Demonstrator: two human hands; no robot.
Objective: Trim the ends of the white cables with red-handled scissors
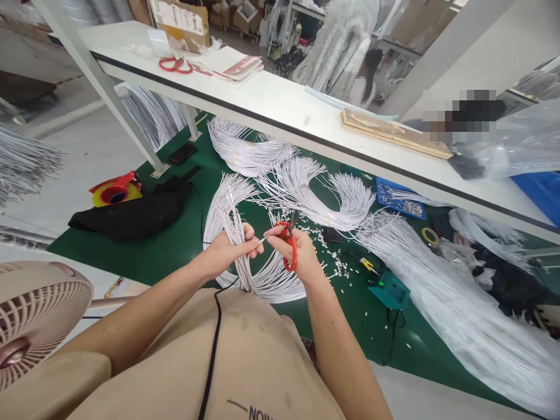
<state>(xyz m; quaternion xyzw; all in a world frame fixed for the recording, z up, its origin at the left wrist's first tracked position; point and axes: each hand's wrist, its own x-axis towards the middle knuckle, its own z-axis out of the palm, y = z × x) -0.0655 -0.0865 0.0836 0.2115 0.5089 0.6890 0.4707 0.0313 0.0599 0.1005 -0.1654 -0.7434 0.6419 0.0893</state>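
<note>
A bunch of white cables (pixel 237 236) is gripped in my left hand (pixel 230 252), with loose ends sticking up past the thumb. My right hand (pixel 297 251) holds red-handled scissors (pixel 290 251) in the palm, blades pointing up and away. Between its thumb and forefinger it pinches the tip of one white cable, close to my left fingertips. Looped cables from the bunch (pixel 280 286) lie on the green table mat under both hands. Small white cut pieces (pixel 336 259) are scattered right of the scissors.
Coiled white cable bundles (pixel 251 151) lie behind, and a long bundle (pixel 437 291) runs to the right. A teal device (pixel 391 290) stands right of my hand. A shelf (pixel 280 105) crosses above the table. A tape dispenser (pixel 116 189) and a fan (pixel 39 315) are at left.
</note>
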